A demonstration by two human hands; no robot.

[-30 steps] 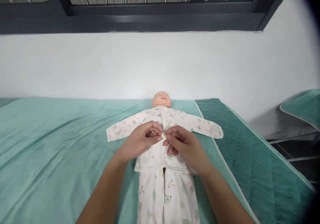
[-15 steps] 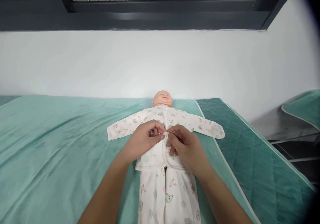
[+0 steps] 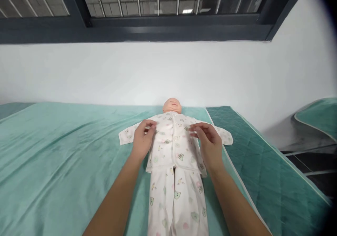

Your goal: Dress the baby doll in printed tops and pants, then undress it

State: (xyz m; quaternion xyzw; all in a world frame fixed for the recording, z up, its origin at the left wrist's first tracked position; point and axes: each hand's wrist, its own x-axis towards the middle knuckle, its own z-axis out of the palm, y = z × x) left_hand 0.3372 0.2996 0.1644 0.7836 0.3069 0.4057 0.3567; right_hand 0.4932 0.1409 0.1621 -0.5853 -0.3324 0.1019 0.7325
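Note:
A baby doll lies on its back, dressed in a white printed jacket and matching trousers. Down the middle of the jacket runs its front edge, with a small button at mid-chest. My left hand is over the jacket's left side by the sleeve, fingers curled but apart from the thumb, holding nothing I can see. Opposite it, my right hand hovers above the jacket's right side, its slightly blurred fingers apart and nothing between them. Both hands partly cover the sleeves.
A light green sheet lies wrinkled under the doll. To the right is a darker quilted cover with a pale edge. Behind stand a white wall and a dark window frame with metal bars.
Both hands have let go of the jacket's front at the button and moved apart, one to each side. The button now shows. The view has tilted up slightly.

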